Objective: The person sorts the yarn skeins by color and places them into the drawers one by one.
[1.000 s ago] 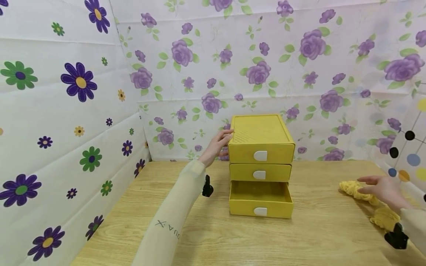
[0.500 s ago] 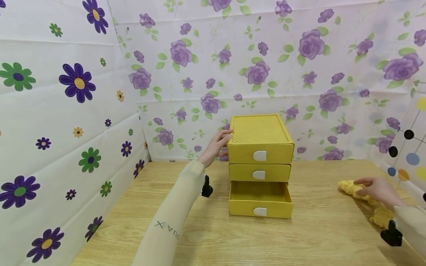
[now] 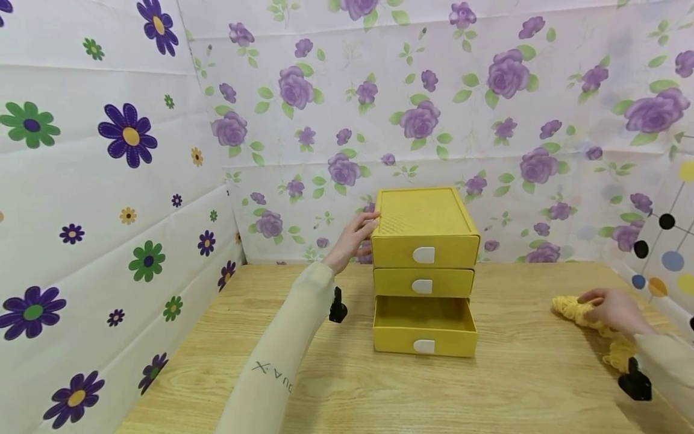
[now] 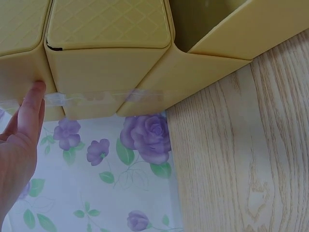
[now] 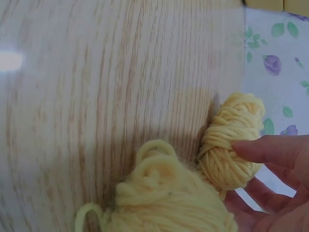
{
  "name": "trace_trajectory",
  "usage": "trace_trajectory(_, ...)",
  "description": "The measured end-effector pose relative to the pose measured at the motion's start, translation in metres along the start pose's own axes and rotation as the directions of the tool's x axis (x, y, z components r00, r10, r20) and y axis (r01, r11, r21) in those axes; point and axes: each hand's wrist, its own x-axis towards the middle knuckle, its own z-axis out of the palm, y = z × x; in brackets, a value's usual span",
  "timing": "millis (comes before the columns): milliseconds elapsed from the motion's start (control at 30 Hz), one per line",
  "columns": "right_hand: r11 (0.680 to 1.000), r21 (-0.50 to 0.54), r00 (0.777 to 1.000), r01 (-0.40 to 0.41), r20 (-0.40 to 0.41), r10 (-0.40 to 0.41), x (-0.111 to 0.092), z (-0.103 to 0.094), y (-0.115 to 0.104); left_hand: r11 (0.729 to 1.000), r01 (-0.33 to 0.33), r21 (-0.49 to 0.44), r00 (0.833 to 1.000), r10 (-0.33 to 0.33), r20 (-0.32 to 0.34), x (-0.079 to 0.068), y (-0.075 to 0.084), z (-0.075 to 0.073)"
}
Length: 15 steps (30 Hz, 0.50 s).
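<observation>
A yellow drawer unit (image 3: 420, 211) stands mid-table, its bottom drawer (image 3: 396, 341) pulled out and bare inside. My left hand (image 3: 349, 242) rests against the unit's upper left side with extended fingers; in the left wrist view a fingertip (image 4: 37, 88) touches the yellow wall. Far to the right, my right hand (image 3: 618, 311) is at a bundle of yellow yarn (image 3: 567, 306). The right wrist view shows the thumb on that yarn bundle (image 5: 231, 145) and the fingers curved behind it. A second yellow yarn bundle (image 5: 169, 203) lies closer to me, beside the first.
The light wooden table (image 3: 520, 386) runs back to a wall sheet with purple roses (image 3: 293, 87). Another flowered sheet (image 3: 87, 199) borders the left, and a dotted one (image 3: 675, 241) the right. Black wrist mounts (image 3: 635, 381) hang under the forearms.
My right hand has moved slightly left and closed in on the farther yarn bundle. The left hand and the drawer unit stay as they were.
</observation>
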Motion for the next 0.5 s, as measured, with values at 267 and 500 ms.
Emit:
trace_trajectory(267,0.999,0.004,0.999,0.035,-0.031,-0.035,-0.002,0.001,0.000,1.000,-0.017,0.012,0.998,0.018,-0.058,0.012,-0.020,-0.005)
trace_trajectory(500,0.998,0.015,0.997,0.061,-0.058,-0.060,-0.005,0.002,-0.005,1.000,-0.023,0.000,0.999,0.023,-0.042,0.010,-0.017,-0.003)
